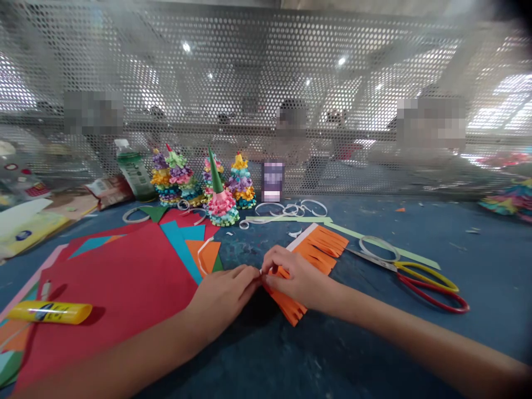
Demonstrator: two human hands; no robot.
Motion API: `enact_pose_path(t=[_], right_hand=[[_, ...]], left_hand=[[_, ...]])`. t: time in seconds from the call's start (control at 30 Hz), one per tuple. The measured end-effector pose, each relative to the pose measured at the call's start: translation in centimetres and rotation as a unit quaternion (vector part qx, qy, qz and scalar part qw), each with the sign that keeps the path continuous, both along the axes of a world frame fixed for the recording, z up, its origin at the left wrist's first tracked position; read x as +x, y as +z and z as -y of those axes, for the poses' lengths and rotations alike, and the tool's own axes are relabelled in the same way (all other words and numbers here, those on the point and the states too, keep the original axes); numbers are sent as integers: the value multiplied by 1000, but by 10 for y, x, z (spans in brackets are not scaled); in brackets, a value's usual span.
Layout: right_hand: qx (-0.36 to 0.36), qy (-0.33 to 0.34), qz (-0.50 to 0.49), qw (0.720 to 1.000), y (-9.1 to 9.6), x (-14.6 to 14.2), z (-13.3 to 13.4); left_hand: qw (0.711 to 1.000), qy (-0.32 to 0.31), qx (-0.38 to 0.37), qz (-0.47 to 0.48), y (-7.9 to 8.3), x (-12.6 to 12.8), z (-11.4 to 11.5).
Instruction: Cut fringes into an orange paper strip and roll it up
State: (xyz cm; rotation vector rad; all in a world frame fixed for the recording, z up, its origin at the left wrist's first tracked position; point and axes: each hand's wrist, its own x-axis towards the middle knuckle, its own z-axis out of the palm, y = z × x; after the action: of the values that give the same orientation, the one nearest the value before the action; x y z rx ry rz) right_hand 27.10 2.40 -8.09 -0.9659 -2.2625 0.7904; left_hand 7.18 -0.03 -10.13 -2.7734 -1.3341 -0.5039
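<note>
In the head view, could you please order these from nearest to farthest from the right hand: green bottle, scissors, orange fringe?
From the right hand:
1. Orange fringe, touching the hand.
2. Scissors, to its right.
3. Green bottle, much farther back, on the left.

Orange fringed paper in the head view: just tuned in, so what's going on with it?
A person's right hand lies over the orange fringed paper, fingers bent together near its white edge. The left hand meets it there, though what it grips is hidden. Scissors lie to the right, a yellow tube rests partly on red paper to the left, and a green-tipped cone stands beyond the hands.
</note>
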Motion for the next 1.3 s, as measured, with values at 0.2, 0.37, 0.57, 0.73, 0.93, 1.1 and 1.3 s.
enact_pose_path(t=[0.2, 0.37, 0.57, 0.73, 0.93, 1.1, 1.3], right_hand=[[-80, 17, 15, 997, -2, 1, -4], [-153, 66, 52, 985, -4, 8, -13], [-162, 96, 71, 980, -2, 11, -16], [-93, 36, 43, 994, -4, 6, -11], [17, 80, 34, 996, 6, 3, -4], [7, 113, 57, 992, 8, 7, -7], [-120, 126, 62, 983, 1, 13, -13]], left_hand=[[999, -16, 27, 10, -1, 1, 1], [994, -55, 89, 9, -1, 3, 3], [987, -63, 146, 4, 0, 4, 5], [992, -58, 109, 21, -1, 2, 2], [994, -54, 95, 21, -2, 1, 1], [993, -61, 95, 26, -1, 1, 2], [987, -86, 137, -5, 0, 3, 2]])
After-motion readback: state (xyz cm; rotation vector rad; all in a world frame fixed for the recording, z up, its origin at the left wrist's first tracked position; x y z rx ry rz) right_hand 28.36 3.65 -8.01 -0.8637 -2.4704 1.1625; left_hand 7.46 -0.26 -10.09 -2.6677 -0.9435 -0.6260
